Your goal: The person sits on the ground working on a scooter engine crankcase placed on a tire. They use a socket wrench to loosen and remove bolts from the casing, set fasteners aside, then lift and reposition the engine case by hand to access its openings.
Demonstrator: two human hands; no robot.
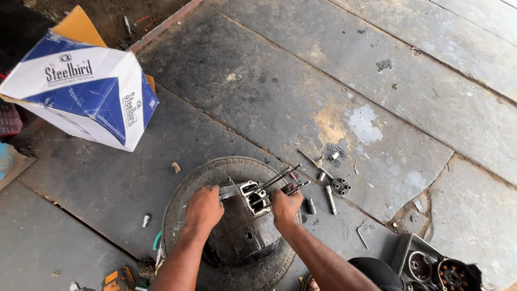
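A dark grey, greasy metal engine case point(242, 229) with four long steel studs point(283, 180) standing out of its pale square cylinder opening is seen resting on a worn black rubber tyre point(183, 199) that lies flat on the grey stone slab floor point(280, 91). The tyre is taken as the landmark for all places below.

The left hand point(203, 207) is laid over the upper left edge of the engine case, inside the tyre's ring; its fingers are curled down around the metal, gripping it. The right hand point(287, 206) is set on the upper right side of the case, close to the bases of the studs; its fingers are folded tightly, though it cannot be told exactly what they are pinching.

Just beyond the tyre's right rim, several loose parts are scattered on the floor: a round metal disc with holes point(341, 186), a short silver cylindrical pin point(330, 200) and a small dark socket point(311, 206). A thin bent hex key point(363, 235) lies further right of the tyre. A small shiny nut point(146, 220) is found just left of the tyre. Well beyond the tyre, up and to the left, a white and blue cardboard box point(86, 89) is tilted on the floor. Right of the tyre, at the lower edge, a black engine cover with round openings point(425, 264) is partly seen.
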